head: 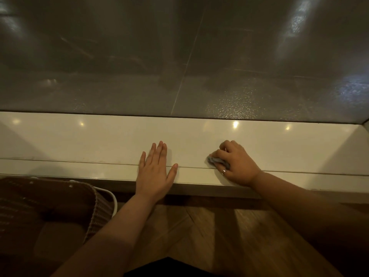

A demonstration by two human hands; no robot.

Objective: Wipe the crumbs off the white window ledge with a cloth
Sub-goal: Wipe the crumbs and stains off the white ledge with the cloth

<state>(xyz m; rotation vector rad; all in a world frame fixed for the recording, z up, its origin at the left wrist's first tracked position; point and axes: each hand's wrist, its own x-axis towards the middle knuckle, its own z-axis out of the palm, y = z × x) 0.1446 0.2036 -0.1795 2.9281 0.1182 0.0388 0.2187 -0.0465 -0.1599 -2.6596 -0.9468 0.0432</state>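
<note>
Though below ledge, wicker basket

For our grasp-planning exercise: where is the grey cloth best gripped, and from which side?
Probably its bunched middle, from above: the cloth lies crumpled low on the ledge, so a top-down pinch gathers it, as the right hand does.

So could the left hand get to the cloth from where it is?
Probably yes. The left hand lies flat on the white ledge, and nothing sits between it and the grey cloth. But the right hand grips the cloth and covers most of it.
</note>
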